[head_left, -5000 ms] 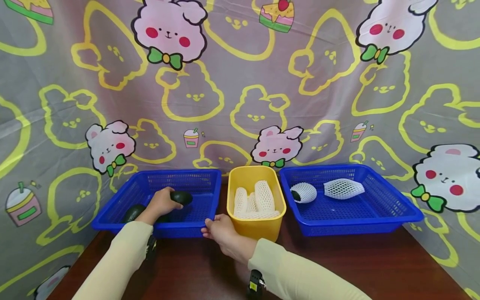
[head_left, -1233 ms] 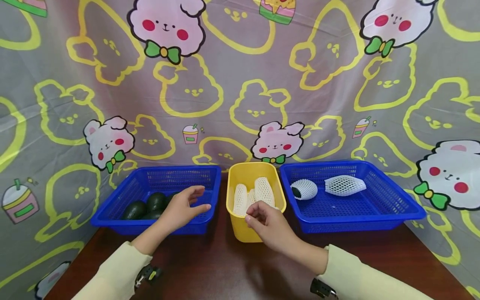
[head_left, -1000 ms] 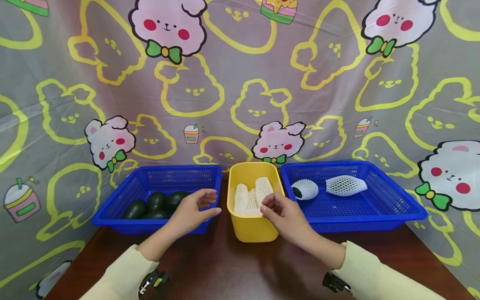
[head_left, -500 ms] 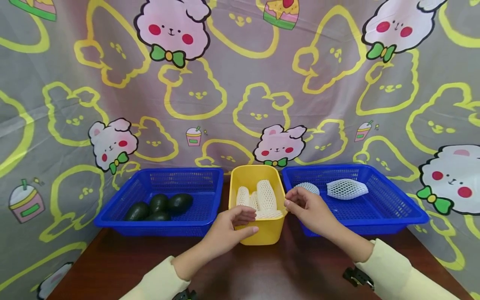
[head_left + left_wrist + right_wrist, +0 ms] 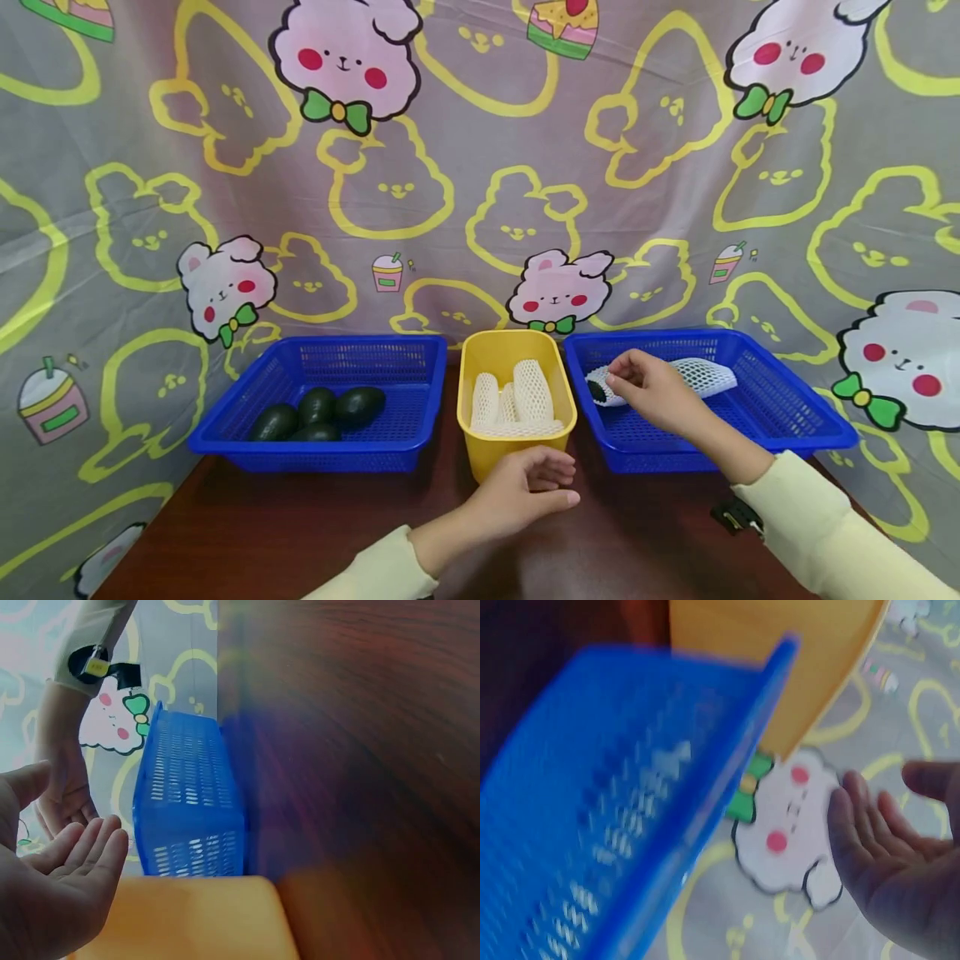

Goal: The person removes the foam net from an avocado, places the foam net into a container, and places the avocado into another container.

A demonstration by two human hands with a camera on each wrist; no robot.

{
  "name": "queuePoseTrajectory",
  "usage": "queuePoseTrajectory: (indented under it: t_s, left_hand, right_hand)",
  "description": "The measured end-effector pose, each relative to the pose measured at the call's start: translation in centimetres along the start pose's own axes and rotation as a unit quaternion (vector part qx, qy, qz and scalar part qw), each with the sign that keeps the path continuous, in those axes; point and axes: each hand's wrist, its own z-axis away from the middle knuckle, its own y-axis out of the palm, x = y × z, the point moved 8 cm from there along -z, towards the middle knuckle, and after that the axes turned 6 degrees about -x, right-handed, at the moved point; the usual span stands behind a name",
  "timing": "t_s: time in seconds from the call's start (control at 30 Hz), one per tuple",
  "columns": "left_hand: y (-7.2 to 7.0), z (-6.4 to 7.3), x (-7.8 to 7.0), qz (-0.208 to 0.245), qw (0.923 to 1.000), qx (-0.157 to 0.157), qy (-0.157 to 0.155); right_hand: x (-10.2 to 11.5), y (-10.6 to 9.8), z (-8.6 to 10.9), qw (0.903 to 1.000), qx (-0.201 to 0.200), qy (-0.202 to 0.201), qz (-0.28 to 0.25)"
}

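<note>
In the head view my right hand (image 5: 656, 392) is over the right blue basket (image 5: 750, 457), its fingers loosely bent and holding nothing. Beside its fingertips is an avocado in a white foam net (image 5: 600, 390), partly covered by the hand. Another white foam net sleeve (image 5: 708, 377), plump in shape, lies behind the hand. Close in front of the yellow bin (image 5: 480, 454), my left hand (image 5: 517, 492) is held with relaxed fingers and nothing in it. Several white foam net sleeves (image 5: 532, 392) sit in the bin. The right wrist view shows the right hand (image 5: 900, 855) with thumb and fingers apart.
To the left stands another blue basket (image 5: 315, 454) with several dark green avocados (image 5: 360, 407) grouped in it. The bin stands between the two baskets on a brown wooden table (image 5: 300, 533). A patterned cloth (image 5: 465, 150) hangs close behind them.
Five seconds ago the left hand gripped an avocado, now lying in the left basket, and the right hand touched that basket's rim. Since then both hands have moved right, the right one over the right basket.
</note>
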Motion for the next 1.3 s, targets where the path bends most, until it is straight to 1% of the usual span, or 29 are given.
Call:
queuePoseTrajectory:
  t_s: [0.07, 0.13, 0.33, 0.43, 0.57, 0.63, 0.73, 0.83, 0.87, 0.9, 0.97, 1.07, 1.1, 1.13, 1.3]
  left_hand:
    - [0.5, -0.4, 0.5, 0.018, 0.9998, -0.002, -0.010]
    - [1.0, -0.7, 1.2, 0.026, 0.9993, -0.005, -0.026]
    - [3.0, -1.7, 2.8, 0.018, 0.9979, -0.007, -0.061]
    - [4.0, -2.2, 3.4, 0.016, 0.9960, -0.025, -0.084]
    - [4.8, -2.7, 3.6, 0.024, 0.9924, -0.062, -0.104]
    - [5.1, -3.0, 3.6, 0.031, 0.9912, -0.077, -0.103]
    - [5.4, -3.5, 3.9, 0.049, 0.9896, -0.098, -0.093]
    - [5.7, -3.8, 4.3, 0.081, 0.9876, -0.115, -0.069]
    - [5.8, -3.9, 4.2, 0.089, 0.9873, -0.120, -0.054]
    - [6.0, -3.9, 4.1, 0.100, 0.9861, -0.125, -0.045]
    - [6.2, -3.9, 4.1, 0.130, 0.9814, -0.135, -0.040]
    - [6.4, -4.1, 4.4, 0.167, 0.9718, -0.156, -0.057]
    - [6.4, -4.2, 4.7, 0.184, 0.9666, -0.164, -0.072]
    - [6.4, -4.2, 4.8, 0.194, 0.9624, -0.171, -0.081]
    - [6.4, -4.6, 5.2, 0.217, 0.9503, -0.200, -0.098]
  right_hand:
    - [-0.6, -0.2, -0.9, 0.9994, 0.022, -0.008, 0.027]
    - [-1.2, -0.2, -1.8, 0.9976, 0.048, -0.015, 0.047]
    - [-3.3, -0.2, -4.0, 0.9889, 0.106, -0.027, 0.101]
    - [-4.3, 0.0, -5.0, 0.9840, 0.125, -0.030, 0.124]
    - [-5.4, 0.5, -6.5, 0.9750, 0.136, -0.045, 0.170]
    - [-5.9, 0.7, -7.1, 0.9689, 0.140, -0.056, 0.196]
    - [-6.5, 0.9, -7.8, 0.9615, 0.147, -0.083, 0.217]
    - [-7.2, 1.2, -8.1, 0.9571, 0.159, -0.100, 0.221]
    - [-7.9, 1.4, -8.2, 0.9549, 0.161, -0.117, 0.221]
    - [-8.1, 1.6, -8.2, 0.9524, 0.168, -0.121, 0.224]
    - [-8.4, 2.0, -8.2, 0.9479, 0.183, -0.120, 0.231]
    - [-8.6, 2.7, -8.3, 0.9408, 0.203, -0.111, 0.248]
    - [-8.2, 2.8, -8.2, 0.9377, 0.210, -0.095, 0.260]
    - [-8.3, 3.0, -8.2, 0.9349, 0.212, -0.090, 0.270]
    - [-8.9, 3.6, -8.5, 0.9173, 0.227, -0.086, 0.316]
